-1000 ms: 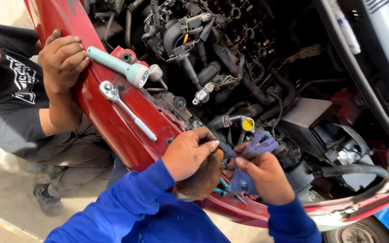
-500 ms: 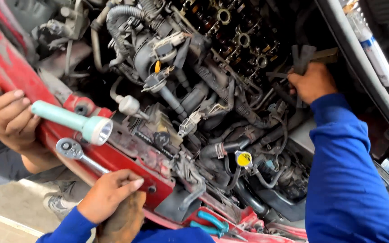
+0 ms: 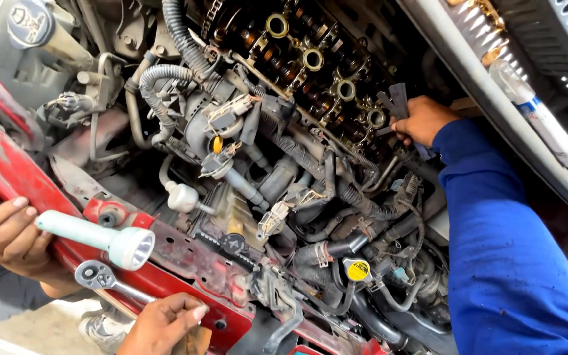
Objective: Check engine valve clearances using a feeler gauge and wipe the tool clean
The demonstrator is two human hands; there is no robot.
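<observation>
**Feeler gauges over an open cam area, a few ways this goes sideways**

The right hand (image 3: 422, 121) is reaching deep across the engine bay with its grip closed on a fan of dark feeler gauge blades (image 3: 392, 105), held right at the exposed valve train (image 3: 323, 79) near the far side of the head. The left hand (image 3: 162, 322) is down at the red front panel (image 3: 185, 263), fingers curled and resting on the metal; I can't tell if there's anything in it.

What I'd worry about:
- The cam cover is off, so anything dropped ends up in the open head. One blade slipping out of the fan would be a pain to fish out.
- The ratchet (image 3: 103, 279) lies loose on the sloped panel edge, just beside the left hand. A bump probably sends it to the ground.
- The long reach puts the blue sleeve (image 3: 507, 250) over hoses and connectors, so it could snag.
- The light is hand-held, so if it drifts, the gap gets read in shadow.

Count, as far as I can see:
- 4 round yellowish-ringed holes in a row along the head
- 1 pale green flashlight (image 3: 100, 238), held by another person's hand (image 3: 4, 236)
- 1 ratchet
- 1 yellow cap (image 3: 357, 269)
- 1 white tube (image 3: 537, 112) lying on the ledge to the right
</observation>
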